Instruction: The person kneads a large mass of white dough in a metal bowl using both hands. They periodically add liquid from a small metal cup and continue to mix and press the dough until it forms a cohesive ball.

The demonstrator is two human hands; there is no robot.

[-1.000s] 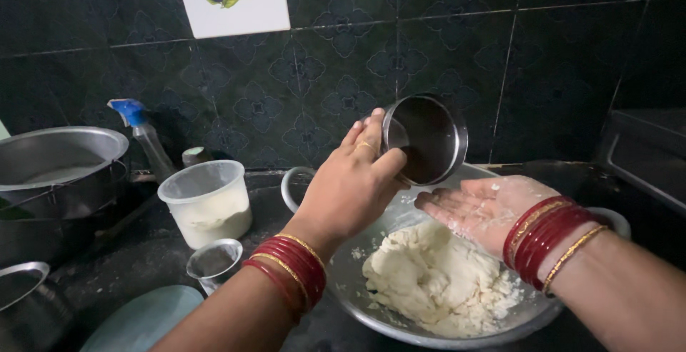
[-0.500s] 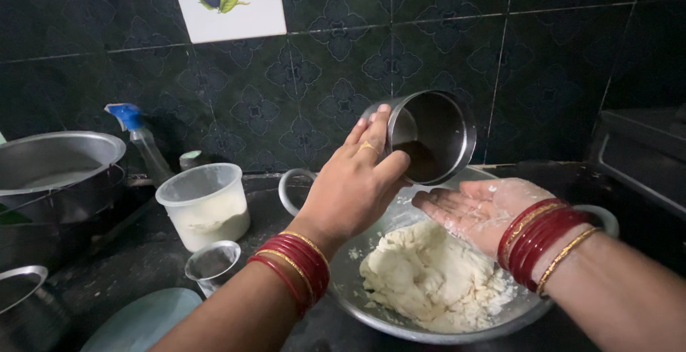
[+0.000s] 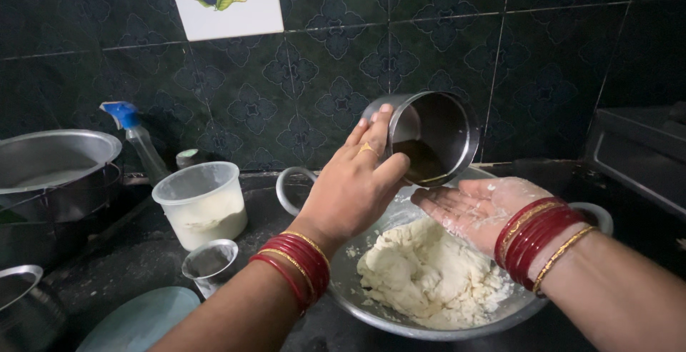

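Observation:
My left hand (image 3: 350,184) grips a small steel cup (image 3: 432,137), tilted on its side with its mouth facing me and dark liquid pooled at its lower lip. Right below the cup, my right hand (image 3: 475,205) is cupped palm up, floury and wet, its fingers apart and holding nothing solid. Both hands hover over a wide steel bowl (image 3: 371,309) with two loop handles. A rough lump of pale dough (image 3: 429,277) lies in the bowl. Red and gold bangles ring both wrists.
A translucent plastic tub (image 3: 202,202) of flour and a small steel cup (image 3: 209,260) stand left of the bowl. Further left are large steel pots (image 3: 53,173), a spray bottle (image 3: 136,137) and a pale blue plate (image 3: 139,320). A dark tiled wall rises behind; a dark appliance (image 3: 636,159) sits right.
The tilted cup and both hands have stayed almost in place over the bowl; the view has shifted slightly upward.

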